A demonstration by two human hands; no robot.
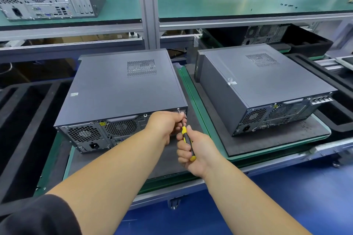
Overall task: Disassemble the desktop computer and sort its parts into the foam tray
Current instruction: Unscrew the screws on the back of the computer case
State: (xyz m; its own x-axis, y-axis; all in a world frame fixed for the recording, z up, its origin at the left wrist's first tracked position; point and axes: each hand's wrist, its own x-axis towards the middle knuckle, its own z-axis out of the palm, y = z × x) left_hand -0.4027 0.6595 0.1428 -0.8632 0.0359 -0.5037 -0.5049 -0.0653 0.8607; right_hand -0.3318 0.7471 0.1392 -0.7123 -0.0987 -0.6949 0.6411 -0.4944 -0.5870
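My right hand (193,150) gripping the screwdriver (186,138) (yellow-black handle), left hand (168,122) pinching its shaft — tip at the desktop computer (122,89) rear corner.

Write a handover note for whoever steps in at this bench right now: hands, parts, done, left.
Right hand grips the yellow-and-black screwdriver, tip at a screw on the rear top right corner of the near computer.
Left hand is curled round the shaft at that corner.
Side cover still on; nothing visibly removed.
Black foam tray lies to the left.
Left: remove screws, open case, sort parts.
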